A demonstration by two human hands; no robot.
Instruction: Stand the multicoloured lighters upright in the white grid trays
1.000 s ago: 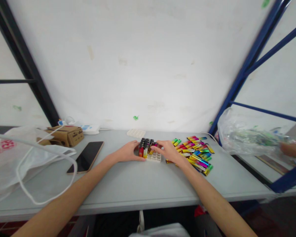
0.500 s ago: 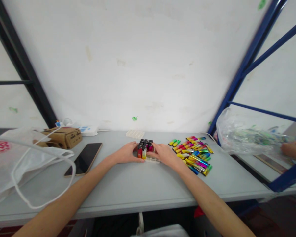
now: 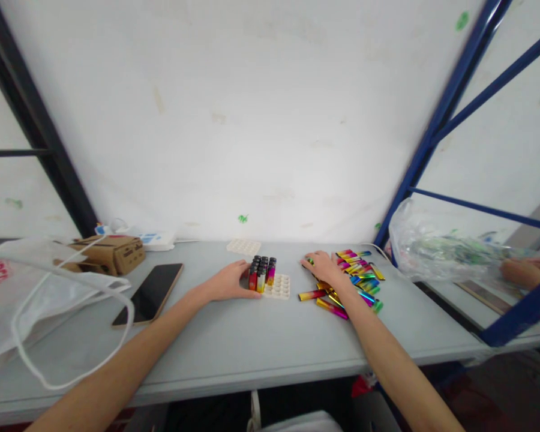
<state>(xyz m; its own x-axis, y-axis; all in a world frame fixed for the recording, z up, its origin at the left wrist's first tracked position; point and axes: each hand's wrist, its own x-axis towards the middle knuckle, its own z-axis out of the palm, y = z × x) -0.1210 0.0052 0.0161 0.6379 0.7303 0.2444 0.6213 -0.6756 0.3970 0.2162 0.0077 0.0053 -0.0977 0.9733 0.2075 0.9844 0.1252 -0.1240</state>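
Several black-topped lighters [image 3: 261, 277] stand upright, packed together at the left side of a white tray [image 3: 279, 288] with round holes. My left hand [image 3: 227, 281] is curled around the left edge of this group, thumb at the front and fingers behind. To the right, my right hand [image 3: 323, 267] lies over the left part of a pile of shiny multi-coloured lighter sleeves [image 3: 362, 279]. Its fingers are bent down, with a green sleeve [image 3: 310, 261] showing between them. Two sleeves lie loose just in front of that hand, including a yellow and magenta one [image 3: 332, 309].
Against the wall lies a second white holed tray [image 3: 243, 246]. On the left are a phone [image 3: 149, 294], a cardboard box [image 3: 112, 253], a white bag [image 3: 49, 300] and a looped white cable [image 3: 31, 360]. Beyond the blue rack post [image 3: 414, 162], another person's hand [image 3: 522, 273] touches a clear plastic bag [image 3: 459, 252].
My right hand has left the lighters in the tray and moved right onto the pile. Some sleeves have shifted to the left and front. My left hand stays beside the tray.
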